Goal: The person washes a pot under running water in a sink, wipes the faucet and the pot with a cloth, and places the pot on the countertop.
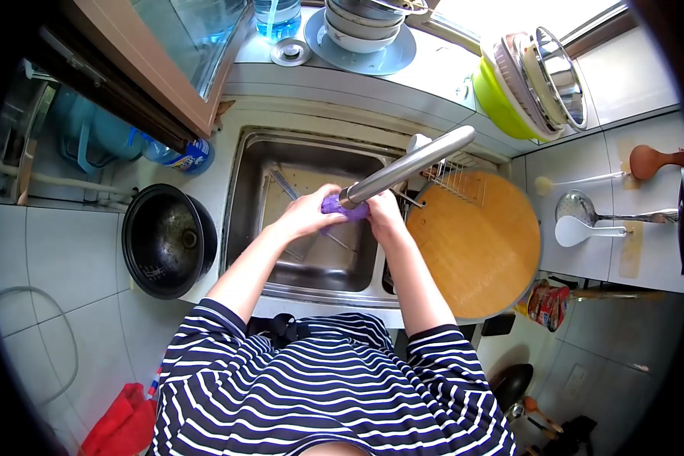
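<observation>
Both hands meet over the steel sink (254,152), right beneath the end of the faucet (414,163). Between them is a crumpled purple cloth (355,213), its texture too small to make out well. My left hand (309,212) grips it from the left, fingers curled round it. On the other side my right hand (385,216) closes on its right end, with the fingers partly hidden by the faucet. Below the hands, thin sticks like chopsticks (283,182) lie in the sink, in what looks like shallow cloudy water.
A black inner pot (169,242) stands left of the sink. A round wooden board (479,243) lies to the right, beside a wire rack (457,176). Stacked bowls (361,34) sit on the ledge behind. A ladle (577,207) and a white rice paddle (581,231) hang on the right wall.
</observation>
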`<state>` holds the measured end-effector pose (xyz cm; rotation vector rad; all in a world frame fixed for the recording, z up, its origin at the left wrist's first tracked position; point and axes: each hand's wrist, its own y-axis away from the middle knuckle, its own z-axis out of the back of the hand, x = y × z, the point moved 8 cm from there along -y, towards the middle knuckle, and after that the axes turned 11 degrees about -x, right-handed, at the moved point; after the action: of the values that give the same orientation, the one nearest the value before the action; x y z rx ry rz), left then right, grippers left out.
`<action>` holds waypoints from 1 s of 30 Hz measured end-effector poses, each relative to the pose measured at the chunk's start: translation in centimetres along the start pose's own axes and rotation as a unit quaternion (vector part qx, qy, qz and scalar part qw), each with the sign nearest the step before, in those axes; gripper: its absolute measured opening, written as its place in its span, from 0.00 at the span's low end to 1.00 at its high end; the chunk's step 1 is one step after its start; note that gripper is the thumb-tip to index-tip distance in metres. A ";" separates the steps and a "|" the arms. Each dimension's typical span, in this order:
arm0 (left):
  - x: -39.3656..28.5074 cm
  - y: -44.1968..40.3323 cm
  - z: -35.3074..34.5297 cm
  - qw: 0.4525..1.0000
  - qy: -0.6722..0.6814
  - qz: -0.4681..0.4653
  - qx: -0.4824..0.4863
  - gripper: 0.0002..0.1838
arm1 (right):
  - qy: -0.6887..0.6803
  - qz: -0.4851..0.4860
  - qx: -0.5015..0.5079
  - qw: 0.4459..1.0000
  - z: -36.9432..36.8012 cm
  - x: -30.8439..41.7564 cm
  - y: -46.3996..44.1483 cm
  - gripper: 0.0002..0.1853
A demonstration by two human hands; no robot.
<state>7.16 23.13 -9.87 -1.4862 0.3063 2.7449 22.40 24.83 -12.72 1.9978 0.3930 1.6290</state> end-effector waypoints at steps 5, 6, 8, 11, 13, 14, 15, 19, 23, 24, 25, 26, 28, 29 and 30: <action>1.7 -1.1 -0.2 0.989 0.129 -0.032 -0.065 0.08 | -0.070 0.017 0.047 0.996 0.6 -0.4 0.0 0.12; 1.7 -1.0 -0.7 0.971 0.227 0.018 -0.072 0.06 | -0.057 0.010 -0.001 0.998 1.2 -1.0 0.0 0.14; 0.6 -0.5 -1.2 0.923 0.358 0.062 -0.129 0.02 | 0.006 -0.070 -0.096 0.993 1.3 -3.2 0.8 0.21; -3.3 1.5 -1.8 0.921 0.352 0.028 -0.162 0.12 | -0.239 -0.296 0.150 0.912 -4.0 -8.2 3.5 0.24; -5.8 3.3 -1.9 0.943 0.226 -0.062 -0.235 0.18 | -0.380 -0.300 0.185 0.855 -4.7 -11.3 1.2 0.22; -5.7 4.0 -3.0 0.971 0.145 -0.028 -0.190 0.21 | -0.393 -0.242 0.212 0.861 -4.8 -9.9 1.6 0.19; -6.3 4.5 -3.0 0.974 0.090 -0.063 -0.196 0.22 | -0.370 -0.242 0.176 0.879 -4.7 -9.8 1.6 0.18; -3.9 1.1 -1.2 0.946 0.060 -0.166 -0.271 0.20 | -0.268 -0.228 0.022 0.936 -3.2 -8.1 1.6 0.16; 1.7 -2.3 -0.9 0.965 0.066 0.065 -0.244 0.19 | -0.280 -0.147 0.075 0.946 -5.1 -5.6 2.9 0.20; 0.8 -1.8 -0.5 0.969 0.024 0.054 -0.239 0.19 | -0.289 -0.183 0.063 0.938 -4.6 -5.8 2.5 0.19; -2.3 -0.5 0.2 0.977 0.046 0.019 -0.209 0.20 | -0.299 -0.222 0.051 0.927 -4.1 -6.0 2.5 0.18; -2.0 0.3 -1.1 0.974 0.029 -0.020 -0.223 0.20 | -0.308 -0.252 0.022 0.917 -3.7 -6.2 2.4 0.16; -1.8 1.4 -2.5 0.978 -0.002 -0.048 -0.205 0.20 | -0.313 -0.243 0.060 0.916 -2.5 -7.7 0.5 0.12; -1.7 1.6 -2.3 0.984 0.012 -0.041 -0.170 0.19 | -0.300 -0.212 0.059 0.928 -2.2 -7.5 0.3 0.10; -1.9 2.1 -1.7 0.990 0.027 -0.033 -0.134 0.18 | -0.273 -0.183 0.047 0.943 -1.9 -7.0 0.4 0.10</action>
<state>9.38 20.93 -8.88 -1.5941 -0.1163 2.7846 18.92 21.20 -17.99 2.1810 0.5890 0.8007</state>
